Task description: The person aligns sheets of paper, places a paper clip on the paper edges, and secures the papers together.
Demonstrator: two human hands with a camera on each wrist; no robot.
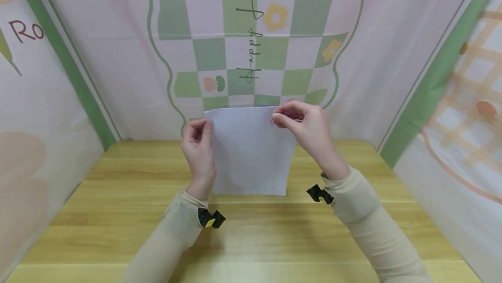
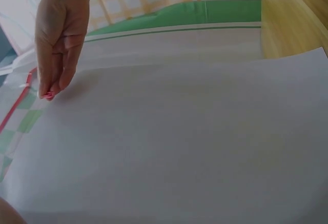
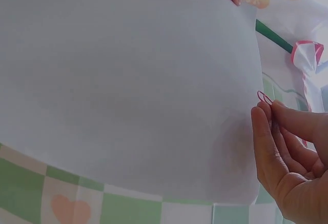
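A white sheet of paper is held up above the wooden table, facing the head camera. The left hand pinches its upper left edge between thumb and fingers. At the upper right edge, the right hand pinches a small red paper clip between thumb and fingertips. In the right wrist view the clip's loop points at the paper's edge; whether it touches the paper I cannot tell. The left wrist view shows the paper with the right hand at its far edge.
A wooden table lies below the hands. Behind it hangs a cloth with green and white checks, and printed cloths hang at the left and right sides. Both wrists carry small black mounts over beige sleeves.
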